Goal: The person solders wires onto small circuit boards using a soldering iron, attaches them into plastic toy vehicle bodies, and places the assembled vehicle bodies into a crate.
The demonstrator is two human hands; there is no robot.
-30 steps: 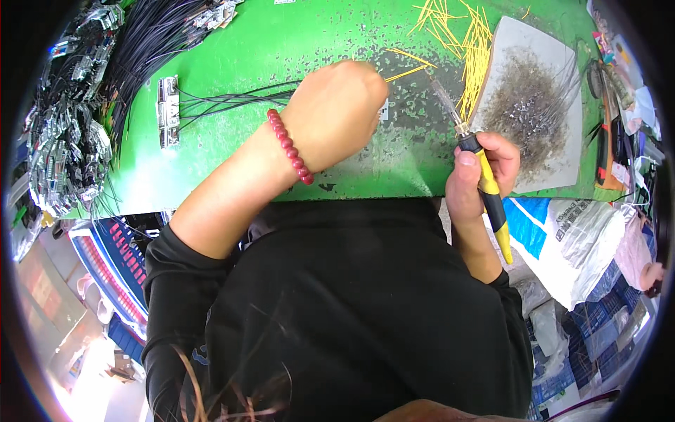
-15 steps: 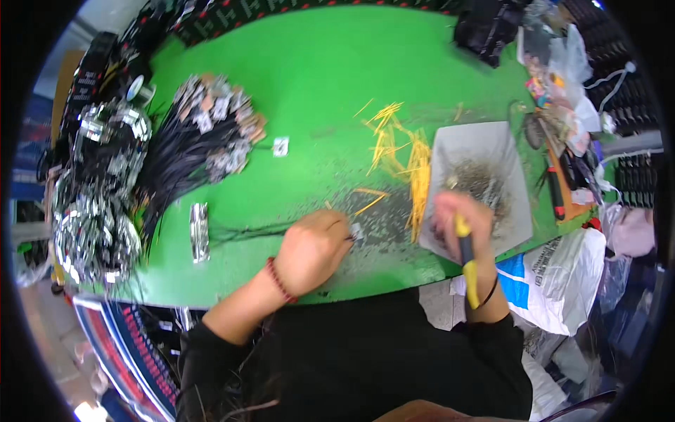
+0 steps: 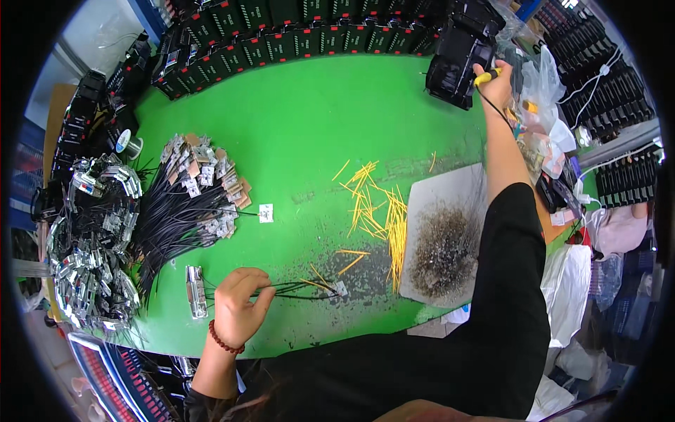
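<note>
From the head view, my left hand [image 3: 238, 308] sits low on the green table [image 3: 309, 119], fingers pinched together on a small bunch of thin black wires [image 3: 295, 290]. Those wires run flat across the green to my right and end at a small pale connector [image 3: 341, 288], lying among dark specks and a couple of yellow sleeves. Just to the left of my hand lies a little metal clamp bar [image 3: 195, 291], apart from my fingers. There's a red bead bracelet [image 3: 223, 340] on that wrist.

My right hand [image 3: 496, 83] is stretched far out to the top right, closed around a yellow-handled tool [image 3: 486, 76], with a thin black cord trailing from it. It's right against a black boxy device [image 3: 460, 50] at the table's far edge.

Between the two hands, a scatter of yellow tubing pieces [image 3: 383, 214] lies loose, and beside it a grey board [image 3: 450, 232] is dusted with dark trimmings. Over to the left, a fan of black cables with tagged ends [image 3: 190, 204] spreads out, and further left a heap of silvery connectors [image 3: 95, 239]. A row of black units [image 3: 281, 35] lines the far side.
</note>
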